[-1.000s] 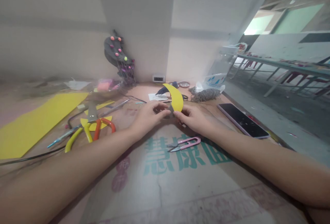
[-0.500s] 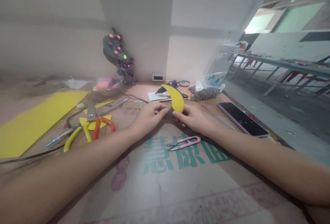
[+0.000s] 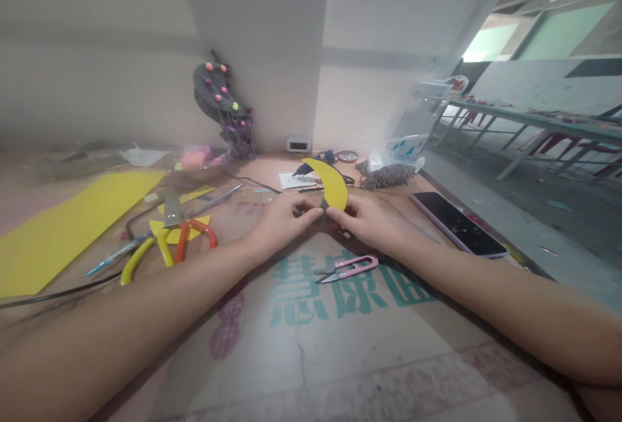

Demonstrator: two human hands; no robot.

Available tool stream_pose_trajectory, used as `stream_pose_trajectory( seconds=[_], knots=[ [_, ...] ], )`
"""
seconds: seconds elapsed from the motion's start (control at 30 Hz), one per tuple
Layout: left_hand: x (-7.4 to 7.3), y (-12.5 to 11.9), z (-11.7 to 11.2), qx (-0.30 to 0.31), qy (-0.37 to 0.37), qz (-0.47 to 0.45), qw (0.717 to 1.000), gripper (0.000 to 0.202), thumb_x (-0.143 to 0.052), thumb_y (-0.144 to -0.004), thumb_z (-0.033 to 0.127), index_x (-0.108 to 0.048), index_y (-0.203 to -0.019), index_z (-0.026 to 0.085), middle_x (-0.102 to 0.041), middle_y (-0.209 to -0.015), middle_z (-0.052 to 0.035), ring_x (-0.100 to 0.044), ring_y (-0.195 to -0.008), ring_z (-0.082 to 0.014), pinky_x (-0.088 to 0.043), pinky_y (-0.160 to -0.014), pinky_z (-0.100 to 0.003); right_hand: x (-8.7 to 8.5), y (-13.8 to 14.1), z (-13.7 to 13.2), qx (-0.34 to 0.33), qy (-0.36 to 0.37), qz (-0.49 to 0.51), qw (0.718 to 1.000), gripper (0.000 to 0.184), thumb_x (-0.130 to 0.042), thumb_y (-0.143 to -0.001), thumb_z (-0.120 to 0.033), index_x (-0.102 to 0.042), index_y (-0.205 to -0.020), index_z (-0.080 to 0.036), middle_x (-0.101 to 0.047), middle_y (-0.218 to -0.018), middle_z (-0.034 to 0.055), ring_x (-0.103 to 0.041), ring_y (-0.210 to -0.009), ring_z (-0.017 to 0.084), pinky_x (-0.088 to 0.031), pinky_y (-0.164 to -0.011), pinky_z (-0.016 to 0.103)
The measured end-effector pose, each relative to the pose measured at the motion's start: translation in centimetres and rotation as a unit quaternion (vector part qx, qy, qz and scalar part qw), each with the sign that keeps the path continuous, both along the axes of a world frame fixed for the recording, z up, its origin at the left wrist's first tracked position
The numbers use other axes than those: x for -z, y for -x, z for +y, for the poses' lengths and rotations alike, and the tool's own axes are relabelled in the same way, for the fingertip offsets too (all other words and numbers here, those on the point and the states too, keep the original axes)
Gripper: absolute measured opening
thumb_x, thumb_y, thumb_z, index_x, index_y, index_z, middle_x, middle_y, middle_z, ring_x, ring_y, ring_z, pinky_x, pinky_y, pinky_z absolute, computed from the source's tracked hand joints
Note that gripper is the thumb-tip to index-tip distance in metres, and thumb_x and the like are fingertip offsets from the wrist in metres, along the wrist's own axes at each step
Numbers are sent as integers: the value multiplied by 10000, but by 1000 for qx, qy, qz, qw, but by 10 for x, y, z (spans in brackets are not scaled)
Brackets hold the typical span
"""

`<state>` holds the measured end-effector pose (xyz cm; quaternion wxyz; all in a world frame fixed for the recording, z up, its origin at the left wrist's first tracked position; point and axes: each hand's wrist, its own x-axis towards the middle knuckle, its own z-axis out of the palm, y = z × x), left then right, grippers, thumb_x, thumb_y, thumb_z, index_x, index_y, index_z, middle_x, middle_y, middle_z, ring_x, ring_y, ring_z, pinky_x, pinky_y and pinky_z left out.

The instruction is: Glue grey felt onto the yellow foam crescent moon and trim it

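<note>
A yellow crescent-shaped cutout (image 3: 332, 183) stands upright above the table, pinched at its lower end. My right hand (image 3: 367, 221) grips that lower tip with closed fingers. My left hand (image 3: 282, 218) comes in from the left, and its fingertips pinch the same lower end, touching the right hand's fingers. A small dark piece seems to sit between the fingers, too small to make out. Pink thread snips (image 3: 347, 268) lie on the table just in front of both hands.
Left of my hands lie yellow- and orange-handled scissors (image 3: 168, 240), a pen and a yellow sheet (image 3: 63, 224). A phone (image 3: 457, 224) lies at the right. A glue gun (image 3: 308, 168), grey cord bundle (image 3: 386, 177) and a black beaded ornament (image 3: 221, 101) stand behind.
The crescent has tilted and shifted slightly between my fingers. My left fingertips have closed in on its lower tip. Nothing else on the table has moved.
</note>
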<state>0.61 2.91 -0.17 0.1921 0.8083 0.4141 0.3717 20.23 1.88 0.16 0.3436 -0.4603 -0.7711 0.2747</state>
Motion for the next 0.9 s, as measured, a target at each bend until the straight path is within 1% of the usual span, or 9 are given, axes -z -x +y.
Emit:
stream_pose_trajectory(
  seconds=[0.1,0.17,0.27,0.37,0.47,0.57,0.7,0.8,0.9],
  knots=[
    [-1,0,0,4,-15,30,999,231,-544,-867,337,-657,-741,180,-679,-790,-33,-611,-787,-192,-452,-740,-303,0,0,0,-2,9,-1,1000,277,-511,-856,-397,-595,-764,-149,-614,-684,24,-555,-614,148,-411,-549,243],
    [0,0,1,15,-37,43,998,239,-511,-881,302,-662,-740,182,-682,-795,-35,-612,-803,-193,-453,-757,-304,1,0,1,5,12,5,1000,285,-513,-854,-406,-590,-754,-151,-609,-664,21,-551,-600,147,-405,-537,242],
    [2,0,2,23,-55,42,997,212,-487,-876,233,-692,-851,188,-713,-918,-45,-626,-903,-202,-458,-826,-312,2,0,2,20,9,19,1000,299,-522,-849,-429,-571,-731,-159,-579,-614,4,-527,-558,136,-389,-515,237],
    [2,0,1,13,-40,28,999,241,-496,-858,204,-695,-992,187,-723,-1032,-56,-632,-979,-211,-457,-874,-325,2,0,2,25,18,31,999,309,-524,-850,-446,-559,-736,-162,-556,-595,-9,-508,-527,125,-373,-485,228],
    [0,-1,-2,10,-23,28,999,224,-523,-870,278,-698,-970,180,-731,-981,-65,-646,-918,-217,-468,-826,-328,2,-1,2,26,29,38,999,312,-527,-852,-455,-563,-756,-160,-543,-598,-14,-498,-523,122,-361,-465,222],
    [-1,-2,-4,14,-28,32,999,215,-564,-864,347,-686,-923,179,-722,-922,-63,-637,-860,-216,-464,-769,-321,2,-1,2,17,32,41,998,313,-529,-855,-458,-576,-787,-156,-537,-607,-14,-500,-531,124,-366,-467,224],
    [-1,-2,-4,5,-42,24,999,199,-559,-873,333,-661,-948,179,-695,-908,-56,-610,-856,-206,-448,-756,-310,1,-1,1,-1,38,34,999,306,-525,-858,-452,-582,-806,-157,-561,-640,-4,-521,-554,131,-388,-490,229],
    [-1,-1,-3,0,-36,17,999,203,-518,-900,332,-649,-896,177,-667,-840,-43,-589,-810,-196,-430,-719,-294,-1,0,0,13,36,21,999,308,-510,-858,-445,-576,-767,-158,-573,-639,6,-528,-563,137,-386,-500,235],
    [-1,-1,-2,1,-10,-42,999,231,-445,-940,306,-620,-871,171,-658,-847,-40,-585,-809,-184,-424,-717,-278,-3,2,-2,29,39,20,999,306,-506,-850,-439,-566,-732,-163,-573,-627,9,-527,-560,140,-382,-502,238]
  ],
)
